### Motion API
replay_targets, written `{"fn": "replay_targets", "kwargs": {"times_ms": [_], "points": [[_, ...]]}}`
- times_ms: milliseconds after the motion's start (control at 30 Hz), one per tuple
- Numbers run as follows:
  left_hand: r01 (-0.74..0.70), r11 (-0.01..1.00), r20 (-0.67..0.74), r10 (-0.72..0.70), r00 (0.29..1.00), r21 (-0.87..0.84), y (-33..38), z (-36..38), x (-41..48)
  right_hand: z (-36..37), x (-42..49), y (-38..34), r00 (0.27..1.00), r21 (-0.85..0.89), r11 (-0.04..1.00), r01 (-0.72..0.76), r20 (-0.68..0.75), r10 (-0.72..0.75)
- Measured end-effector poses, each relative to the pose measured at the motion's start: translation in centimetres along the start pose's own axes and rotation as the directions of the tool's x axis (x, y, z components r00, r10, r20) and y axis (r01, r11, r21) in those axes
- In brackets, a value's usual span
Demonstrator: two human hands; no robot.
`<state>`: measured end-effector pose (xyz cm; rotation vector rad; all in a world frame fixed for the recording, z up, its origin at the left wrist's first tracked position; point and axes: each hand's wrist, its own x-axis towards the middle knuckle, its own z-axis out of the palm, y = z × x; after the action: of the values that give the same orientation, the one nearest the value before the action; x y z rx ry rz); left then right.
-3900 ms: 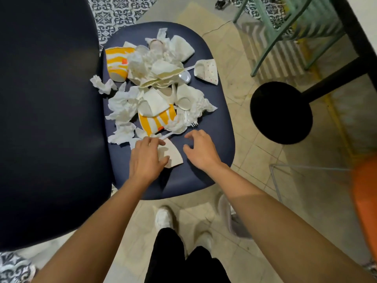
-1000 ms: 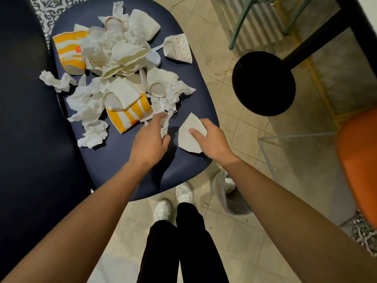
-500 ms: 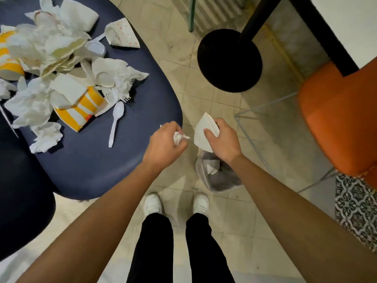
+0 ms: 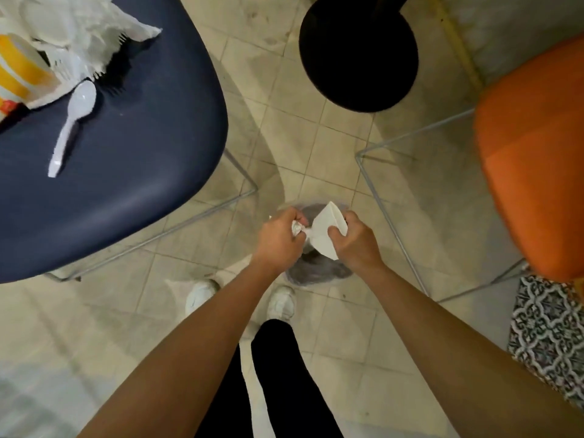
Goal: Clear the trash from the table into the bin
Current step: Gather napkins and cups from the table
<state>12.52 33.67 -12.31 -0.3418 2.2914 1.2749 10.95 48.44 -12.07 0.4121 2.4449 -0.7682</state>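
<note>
- Head view, only view: left hand (image 4: 278, 240) fingers curled shut round a crumpled napkin wad (image 4: 297, 229), held over the bin (image 4: 319, 270) on the floor.
- Right hand (image 4: 354, 240) fingers closed on a flattened white paper cup (image 4: 325, 232), thumb on its face, also above the bin mouth; cup tip touches or nearly touches the wad, can't tell which.
- Judgement: both items very light, soft and crushable, not slippery, nothing fragile. A pinch anywhere works; should drop straight once let go, though light paper may drift off to the side.
- More trash on the dark blue table (image 4: 151, 159), upper left: white plastic spoon (image 4: 74, 121) lying apart, a yellow-striped cup (image 4: 19, 71), a heap of crumpled tissue (image 4: 82, 30) with plastic fork tines sticking out. So task looks far from done.
- Spoon: stiff, light, smooth; best taken by the handle.
- Hidden/unclear: bin mostly covered by hands, contents not readable, looks like a grey liner bag. Pile cut off by the frame edge top left. Motion blur at bottom of frame.
- Orange chair (image 4: 534, 147) right, black round base (image 4: 357, 52) top, white shoes (image 4: 281, 303) beside the bin.
</note>
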Motion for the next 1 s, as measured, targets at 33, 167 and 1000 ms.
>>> {"fn": "replay_targets", "kwargs": {"times_ms": [33,167,1000], "points": [[0.014,1.0,0.003,-0.014,1.0,-0.007,-0.6,1.1,0.5,0.6,0.5,0.7,1.0,-0.007,1.0,-0.01,0.011,0.01],[0.067,0.998,0.026,-0.067,0.997,0.005,-2.7,4.7,2.5,3.2,2.3,3.1,0.997,-0.04,0.998,-0.04,0.056,0.043],[0.014,0.807,0.393,-0.303,0.868,0.59,-14.5,19.6,17.6,16.1,16.7,15.4,0.967,-0.213,0.977,0.03,0.252,0.025]]}}
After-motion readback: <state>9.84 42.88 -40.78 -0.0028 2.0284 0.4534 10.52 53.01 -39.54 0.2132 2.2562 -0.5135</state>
